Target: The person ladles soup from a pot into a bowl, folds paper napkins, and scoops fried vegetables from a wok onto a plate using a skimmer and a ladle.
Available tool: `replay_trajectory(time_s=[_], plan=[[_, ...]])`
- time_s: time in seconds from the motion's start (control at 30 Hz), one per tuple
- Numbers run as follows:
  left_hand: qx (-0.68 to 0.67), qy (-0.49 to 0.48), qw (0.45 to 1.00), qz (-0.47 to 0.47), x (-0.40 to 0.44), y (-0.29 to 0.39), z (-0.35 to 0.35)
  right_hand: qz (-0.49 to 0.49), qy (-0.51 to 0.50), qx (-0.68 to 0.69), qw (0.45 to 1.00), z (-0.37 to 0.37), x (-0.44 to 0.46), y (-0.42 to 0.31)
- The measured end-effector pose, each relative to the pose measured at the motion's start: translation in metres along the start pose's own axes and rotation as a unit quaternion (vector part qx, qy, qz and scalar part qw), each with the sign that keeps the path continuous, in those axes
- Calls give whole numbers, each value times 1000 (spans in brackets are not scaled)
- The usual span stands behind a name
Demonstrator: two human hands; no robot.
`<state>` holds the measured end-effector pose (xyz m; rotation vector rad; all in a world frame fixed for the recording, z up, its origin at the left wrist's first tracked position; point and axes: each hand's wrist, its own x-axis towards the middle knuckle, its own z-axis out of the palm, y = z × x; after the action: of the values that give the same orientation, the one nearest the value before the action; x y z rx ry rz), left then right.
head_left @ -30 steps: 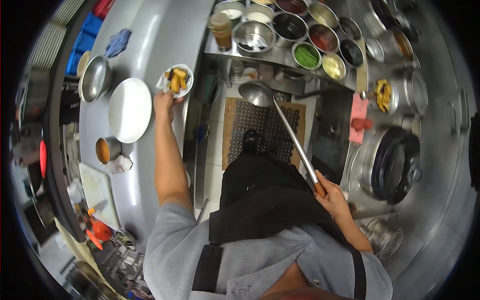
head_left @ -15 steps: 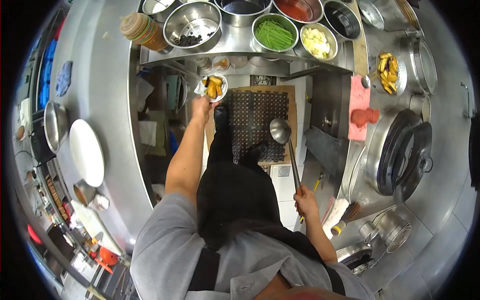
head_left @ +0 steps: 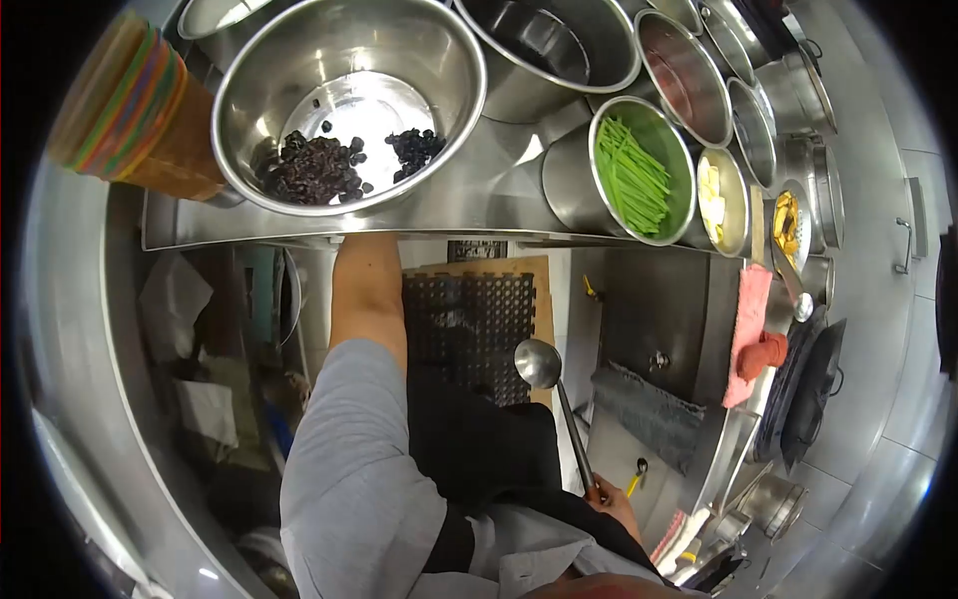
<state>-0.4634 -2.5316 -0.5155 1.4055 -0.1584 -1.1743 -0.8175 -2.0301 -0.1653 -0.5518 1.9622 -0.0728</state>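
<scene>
My right hand (head_left: 616, 505) is closed round the handle of a long ladle (head_left: 540, 363), whose steel bowl hangs over the floor mat. My left forearm (head_left: 367, 290) reaches under the steel shelf, so my left hand and anything in it are hidden. Right above that arm, a large steel bowl (head_left: 349, 110) on the shelf holds dark, wrinkled pieces in two heaps. A steel pot of cut green beans (head_left: 634, 180) stands to its right, beside a bowl of pale yellow chunks (head_left: 712, 200).
Stacked orange containers (head_left: 150, 110) lean at the left end of the shelf (head_left: 499, 170). A pink cloth (head_left: 746, 329) lies along the counter edge on the right, near a wok (head_left: 818, 389). A black rubber mat (head_left: 469, 319) covers part of the floor.
I have leaned forward and down. My left hand, which held a small white bowl of browned fried pieces, has gone under the shelf out of sight. My right hand still holds the ladle.
</scene>
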Motion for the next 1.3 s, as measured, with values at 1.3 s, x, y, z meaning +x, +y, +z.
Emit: replay_trajectory(time_s=[1.3], plan=[[774,-211,591,90,-425,246,-211,-304,17,-227,925,-138,-194,17]])
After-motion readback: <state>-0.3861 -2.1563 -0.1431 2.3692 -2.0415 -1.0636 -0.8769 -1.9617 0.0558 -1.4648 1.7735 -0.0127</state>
